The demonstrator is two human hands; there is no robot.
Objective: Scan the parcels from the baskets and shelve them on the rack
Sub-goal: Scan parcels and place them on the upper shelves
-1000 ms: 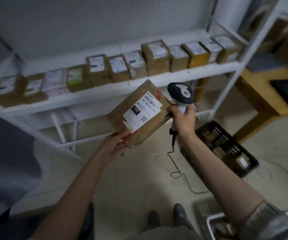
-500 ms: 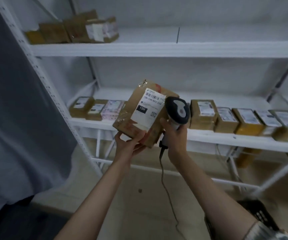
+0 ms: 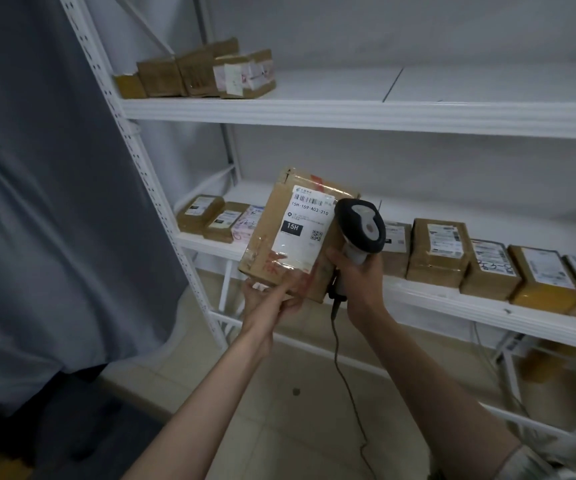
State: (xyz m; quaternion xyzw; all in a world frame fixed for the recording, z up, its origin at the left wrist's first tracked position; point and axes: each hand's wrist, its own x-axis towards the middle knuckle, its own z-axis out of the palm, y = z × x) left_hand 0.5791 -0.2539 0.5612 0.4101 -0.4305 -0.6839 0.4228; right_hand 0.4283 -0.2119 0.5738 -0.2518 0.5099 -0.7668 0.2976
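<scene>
We hold a parcel (image 3: 291, 233) up in front of the rack (image 3: 349, 114), label side toward us, tilted a little to the right. Our left hand (image 3: 272, 294) grips its lower edge, thumb laid on the taped front and the fingers curled under and behind it. Its white label (image 3: 305, 226) carries a barcode, the code 15H-159-A03-210, a black 15H block and a small QR square; red writing shows through the tape below. Our right hand (image 3: 356, 271) is wrapped round the grip of a scanner (image 3: 361, 226), fingers closed on the handle, and the scanner's dark head sits just beside the parcel's right edge, touching or nearly so. Its cable (image 3: 340, 355) hangs down between our forearms toward the floor. On the upper shelf a few boxes (image 3: 207, 72) are bunched at the left end. On the middle shelf (image 3: 487, 306) a row of boxes (image 3: 487, 263) runs off to the right, with three more at the left end behind the parcel. A grey curtain (image 3: 47, 202) hangs left of the rack's perforated post.
</scene>
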